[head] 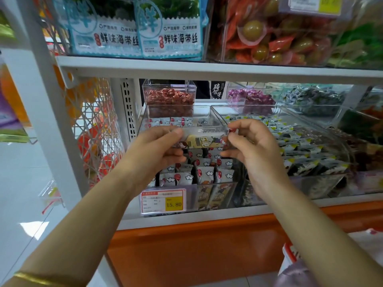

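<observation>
A small snack packet [204, 140], pale with a yellow patch and dark print, hangs level above a clear plastic bin [186, 114] on the lower shelf. My left hand [159, 146] pinches its left end between thumb and fingers. My right hand [248, 141] pinches its right end the same way. Below the packet, the bin holds several white packets [205, 172] with red and cloud prints, stood in rows. A price tag [163, 200] reading 15.80 is fixed to the bin's front.
A clear bin of black-and-white packets [306, 150] stands to the right. Behind are tubs of red sweets [169, 98] and purple sweets [250, 96]. The upper shelf edge [207, 68] hangs just above. A white wire basket [97, 129] sits at left, an orange base panel [196, 249] below.
</observation>
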Tool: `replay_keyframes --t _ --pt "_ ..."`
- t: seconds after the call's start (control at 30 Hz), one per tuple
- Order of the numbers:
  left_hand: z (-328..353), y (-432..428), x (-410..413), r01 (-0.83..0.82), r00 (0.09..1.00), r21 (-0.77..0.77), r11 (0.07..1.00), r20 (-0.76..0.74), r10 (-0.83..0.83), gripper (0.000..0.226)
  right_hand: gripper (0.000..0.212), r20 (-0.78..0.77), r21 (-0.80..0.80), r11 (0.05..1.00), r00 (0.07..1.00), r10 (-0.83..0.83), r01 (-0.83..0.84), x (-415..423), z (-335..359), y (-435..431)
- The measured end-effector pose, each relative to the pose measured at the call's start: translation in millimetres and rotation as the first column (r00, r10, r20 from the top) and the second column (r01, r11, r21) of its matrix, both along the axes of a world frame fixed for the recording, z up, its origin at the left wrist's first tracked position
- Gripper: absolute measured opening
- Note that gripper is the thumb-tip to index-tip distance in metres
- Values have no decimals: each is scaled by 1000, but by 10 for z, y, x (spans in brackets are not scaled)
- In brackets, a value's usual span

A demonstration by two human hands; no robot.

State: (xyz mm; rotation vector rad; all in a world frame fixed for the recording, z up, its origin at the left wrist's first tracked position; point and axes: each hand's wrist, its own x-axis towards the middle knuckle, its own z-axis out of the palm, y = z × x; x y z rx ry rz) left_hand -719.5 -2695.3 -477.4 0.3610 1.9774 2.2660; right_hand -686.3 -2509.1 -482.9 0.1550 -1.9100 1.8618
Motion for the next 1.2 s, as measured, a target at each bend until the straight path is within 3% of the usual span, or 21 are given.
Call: replay_keyframes --t 0.07,0.13,0.27,0.4,0.53,0.7,0.8,0.93,1.2 --pt "-21 -2 -9 -45 998 -100 994 -54 40 23 8 12 -2 999 999 39 -39 4 -4 -2" --pt "-22 -9 -5 -50 998 -107 993 -55 44 28 3 17 85 996 1000 0 -1 4 -25 -10" --pt "-1 17 45 15 996 -118 993 -84 -25 29 11 8 202 979 999 -32 30 -7 -61 -51" --pt "41 21 79 25 991 -145 989 -124 -43 36 11 36 138 989 998 -54 48 22 -37 -65" --pt "62 20 102 10 979 -300 954 -191 -71 42 18 43 95 991 994 -96 92 22 -27 -73" --pt "62 47 119 25 986 -375 927 -145 -86 22 21 -8 196 966 986 -169 168 10 -44 -61" --pt "57 46 102 -40 987 -378 925 -156 -21 14 21 -71 290 940 983 -168 181 4 -67 -67" --pt "69 23 69 -103 986 -313 944 -156 56 19 16 -78 310 939 988 -134 152 7 -73 -92" --pt "38 -33 23 -288 929 -390 875 -336 155 24 18 -83 320 942 993 -83 105 6 -80 -120"
